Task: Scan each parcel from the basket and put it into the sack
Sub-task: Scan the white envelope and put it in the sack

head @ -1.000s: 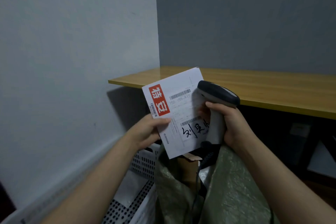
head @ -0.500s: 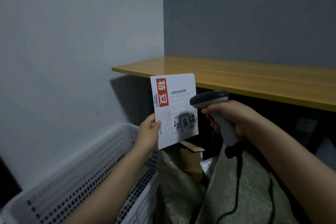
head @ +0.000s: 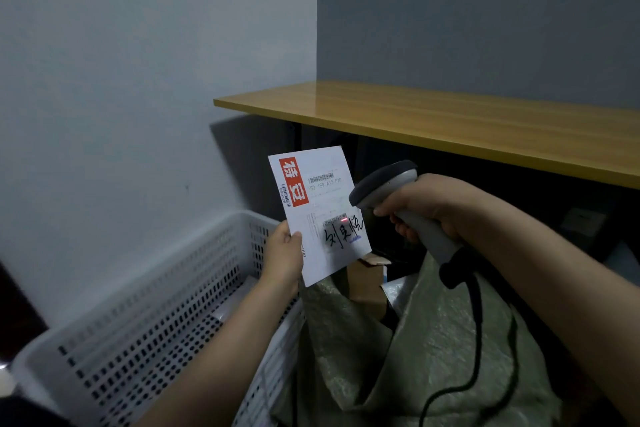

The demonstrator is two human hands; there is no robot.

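Most of the left hand [head: 284, 253] is hidden: its fingers sit behind the parcel [head: 318, 211] and only the thumb shows, pressed on the front near the lower left edge, so the hand pinches it. The left forearm covers much of the basket [head: 138, 305]; something pale and flat lies on its floor, too dim to make out. In the sack [head: 433, 340] a brown cardboard box [head: 367, 284] shows only its top flap. The scanner's black cable [head: 474, 322] runs off the lower edge of the view

The parcel, a flat white envelope with a red block and barcodes, is held upright and slightly tilted, just left of the right hand [head: 426, 208] and above where basket and sack meet. The right hand's fingers are curled round the grey handle of the scanner [head: 384, 184], whose dark head points left at the parcel, near it but apart. A small red light [head: 344, 219] falls on the lower barcode, just above black handwriting

Directly below both sets of fingers the sack's mouth gapes, its cloth against the basket's near rim. Above and beyond the fingers runs the front edge of the wooden table [head: 450, 121], with dark space under it. Left of the left fingers stands the pale wall [head: 121, 114], with free room over the basket
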